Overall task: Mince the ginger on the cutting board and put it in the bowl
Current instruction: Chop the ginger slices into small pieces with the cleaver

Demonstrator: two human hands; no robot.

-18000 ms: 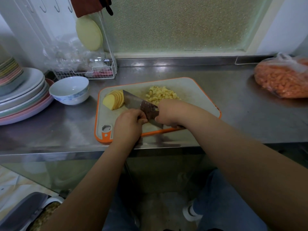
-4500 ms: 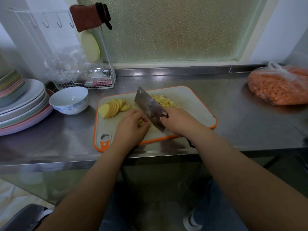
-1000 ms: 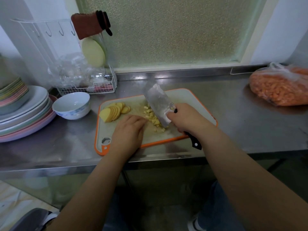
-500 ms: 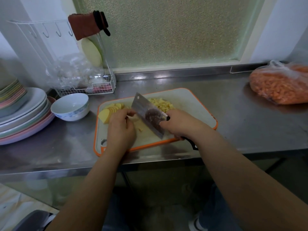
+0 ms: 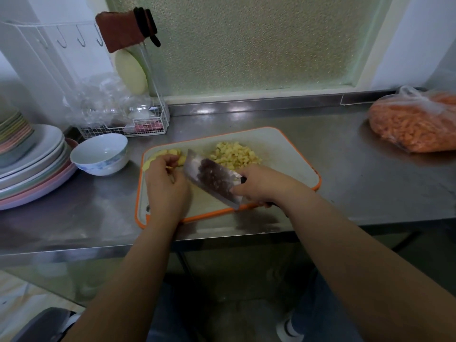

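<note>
Right hand [image 5: 261, 186]: grip curled tight around the handle of the cleaver [image 5: 213, 177], thumb against the blade's base. The blade is tilted, its flat side up, speckled with ginger bits, lying at frame centre over the cutting board [image 5: 291, 164]. Left hand [image 5: 165, 186]: fingers curled, pinching the ginger slices [image 5: 172, 154] at the board's upper left corner. The minced ginger pile [image 5: 235, 154] sits on the board just above the blade. The bowl [image 5: 100, 154] stands on the bench [image 5: 345, 183] just left of the board, beside stacked plates [image 5: 32, 169]. A wire rack [image 5: 123, 124] stands behind the bowl; a bag of orange pieces [image 5: 417, 127] lies at the right edge. Both forearms reach in from the lower frame.
</note>
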